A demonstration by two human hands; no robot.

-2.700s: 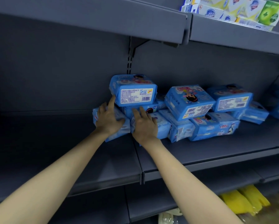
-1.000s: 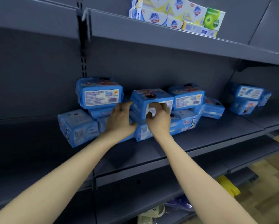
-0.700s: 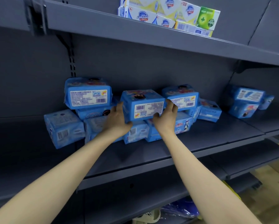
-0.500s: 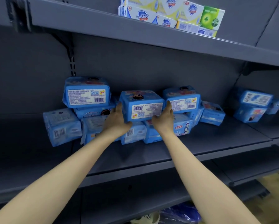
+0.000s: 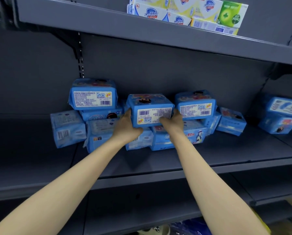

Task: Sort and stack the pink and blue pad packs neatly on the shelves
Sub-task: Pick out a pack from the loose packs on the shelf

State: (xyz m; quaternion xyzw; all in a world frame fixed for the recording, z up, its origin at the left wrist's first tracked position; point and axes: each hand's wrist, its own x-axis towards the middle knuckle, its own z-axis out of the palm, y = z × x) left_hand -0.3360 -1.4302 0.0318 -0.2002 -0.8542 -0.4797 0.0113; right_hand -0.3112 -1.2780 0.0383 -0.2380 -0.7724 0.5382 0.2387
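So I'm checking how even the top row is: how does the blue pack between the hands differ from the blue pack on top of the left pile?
The held pack is gripped at both ends by the left hand and right hand; the left-pile pack is untouched. The held pack's label has its barcode at upper left, the left-pile pack's at lower right. The held pack sits lower and is turned slightly, the left-pile pack higher. Both are blue with white labels facing out.
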